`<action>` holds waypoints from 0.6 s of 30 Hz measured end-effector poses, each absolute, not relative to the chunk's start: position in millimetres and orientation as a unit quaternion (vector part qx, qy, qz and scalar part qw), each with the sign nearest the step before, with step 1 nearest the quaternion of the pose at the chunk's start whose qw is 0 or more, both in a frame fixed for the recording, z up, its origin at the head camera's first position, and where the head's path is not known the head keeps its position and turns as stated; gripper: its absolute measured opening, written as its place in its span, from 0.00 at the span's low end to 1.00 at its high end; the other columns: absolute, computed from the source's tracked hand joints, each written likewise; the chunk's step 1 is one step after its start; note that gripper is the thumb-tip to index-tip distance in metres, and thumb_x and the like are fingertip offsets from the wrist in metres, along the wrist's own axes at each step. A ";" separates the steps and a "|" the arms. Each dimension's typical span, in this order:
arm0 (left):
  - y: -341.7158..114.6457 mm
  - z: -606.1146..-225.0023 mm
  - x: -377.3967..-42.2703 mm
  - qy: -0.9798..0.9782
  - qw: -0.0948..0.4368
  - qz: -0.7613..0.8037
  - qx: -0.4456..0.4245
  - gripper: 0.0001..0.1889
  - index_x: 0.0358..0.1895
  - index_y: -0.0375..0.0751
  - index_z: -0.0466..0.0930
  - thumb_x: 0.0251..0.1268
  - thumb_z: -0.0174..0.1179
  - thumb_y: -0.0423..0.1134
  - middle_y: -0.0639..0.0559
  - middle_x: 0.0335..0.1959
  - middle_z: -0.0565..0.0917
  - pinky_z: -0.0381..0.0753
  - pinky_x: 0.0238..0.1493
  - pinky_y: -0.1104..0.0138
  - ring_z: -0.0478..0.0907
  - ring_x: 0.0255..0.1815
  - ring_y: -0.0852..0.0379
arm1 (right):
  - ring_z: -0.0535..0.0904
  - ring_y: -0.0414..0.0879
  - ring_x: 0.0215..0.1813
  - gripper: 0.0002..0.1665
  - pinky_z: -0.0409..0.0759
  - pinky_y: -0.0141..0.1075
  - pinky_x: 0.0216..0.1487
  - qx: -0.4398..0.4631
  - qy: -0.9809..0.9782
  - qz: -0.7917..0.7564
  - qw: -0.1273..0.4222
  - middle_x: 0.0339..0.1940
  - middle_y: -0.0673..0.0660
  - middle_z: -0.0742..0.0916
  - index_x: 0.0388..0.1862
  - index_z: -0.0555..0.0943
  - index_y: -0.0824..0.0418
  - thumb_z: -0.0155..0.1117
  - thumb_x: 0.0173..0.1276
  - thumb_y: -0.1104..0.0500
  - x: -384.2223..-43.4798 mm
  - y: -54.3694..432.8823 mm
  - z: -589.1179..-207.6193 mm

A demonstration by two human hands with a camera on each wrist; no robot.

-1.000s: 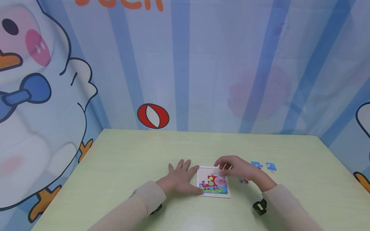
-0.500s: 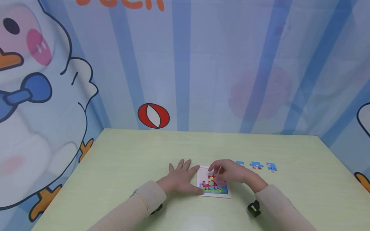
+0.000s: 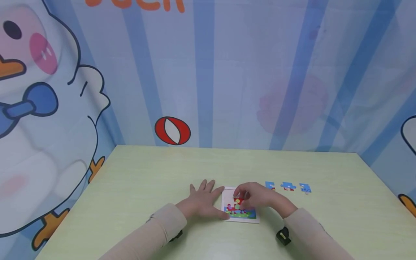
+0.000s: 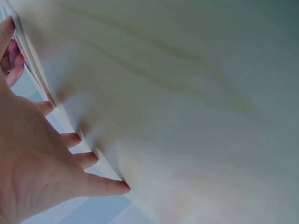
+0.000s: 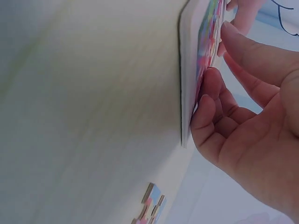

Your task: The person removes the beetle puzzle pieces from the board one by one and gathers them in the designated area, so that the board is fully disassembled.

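A square jigsaw board point(image 3: 242, 220) with a white rim lies on the table, its lower part filled with a picture of red figures on green grass. My left hand point(image 3: 203, 203) lies spread at the board's left side, its thumb on the lower left corner and a finger at the upper left. Over the board, my right hand point(image 3: 258, 195) curls its fingers and pinches at a red puzzle piece point(image 3: 238, 200) in the middle. The right wrist view shows the thumb point(image 5: 233, 32) and curled fingers point(image 5: 208, 109) close against the board; the contact is partly hidden.
Three loose puzzle pieces lie behind the right hand: a left one point(image 3: 269, 185), a middle one point(image 3: 288, 186) and a right one point(image 3: 305, 187). A patterned cloth point(image 3: 227, 72) hangs behind the table's far edge.
My right hand has moved left and down over the board, from its upper right to the middle red piece, uncovering a loose piece behind it. The left hand stays in place.
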State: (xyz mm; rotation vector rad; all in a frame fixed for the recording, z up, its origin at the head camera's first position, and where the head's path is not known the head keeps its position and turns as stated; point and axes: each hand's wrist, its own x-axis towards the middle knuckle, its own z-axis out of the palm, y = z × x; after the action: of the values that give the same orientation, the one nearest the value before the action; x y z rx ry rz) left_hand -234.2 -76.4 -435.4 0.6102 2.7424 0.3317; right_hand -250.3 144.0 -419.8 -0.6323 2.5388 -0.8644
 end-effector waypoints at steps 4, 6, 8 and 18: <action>-76.1 -435.9 -234.0 0.958 0.155 0.115 0.213 0.50 0.76 0.57 0.55 0.49 0.56 0.75 0.44 0.78 0.50 0.41 0.65 0.30 0.41 0.78 0.38 | 0.74 0.45 0.38 0.17 0.78 0.39 0.43 -0.231 0.906 -0.301 0.187 0.34 0.50 0.80 0.43 0.81 0.56 0.73 0.56 0.66 -249.6 142.7 -419.8; -75.8 -435.8 -233.9 0.958 0.155 0.114 0.213 0.50 0.75 0.57 0.55 0.49 0.56 0.75 0.44 0.78 0.50 0.41 0.65 0.30 0.41 0.78 0.38 | 0.74 0.45 0.38 0.17 0.78 0.39 0.43 -0.233 0.906 -0.299 0.187 0.34 0.50 0.80 0.43 0.81 0.57 0.74 0.55 0.66 -248.9 142.1 -419.4; -75.5 -435.5 -233.8 0.958 0.155 0.113 0.213 0.50 0.75 0.56 0.56 0.49 0.56 0.75 0.44 0.78 0.50 0.41 0.65 0.30 0.41 0.78 0.38 | 0.73 0.45 0.38 0.17 0.78 0.38 0.43 -0.234 0.907 -0.296 0.187 0.34 0.50 0.80 0.43 0.81 0.57 0.74 0.54 0.67 -248.0 141.5 -418.7; -75.3 -433.8 -233.1 0.959 0.155 0.114 0.210 0.50 0.75 0.56 0.55 0.50 0.57 0.74 0.44 0.78 0.50 0.41 0.65 0.30 0.41 0.78 0.38 | 0.73 0.45 0.38 0.18 0.78 0.39 0.44 -0.219 0.916 -0.279 0.188 0.35 0.49 0.80 0.43 0.81 0.55 0.74 0.54 0.66 -248.0 138.1 -421.3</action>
State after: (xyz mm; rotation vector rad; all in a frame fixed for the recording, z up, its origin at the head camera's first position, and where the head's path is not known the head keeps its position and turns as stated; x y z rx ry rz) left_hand -233.1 -75.3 -433.8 0.6003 2.7460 0.3273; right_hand -248.0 138.1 -421.3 -0.6167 2.5766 -0.7846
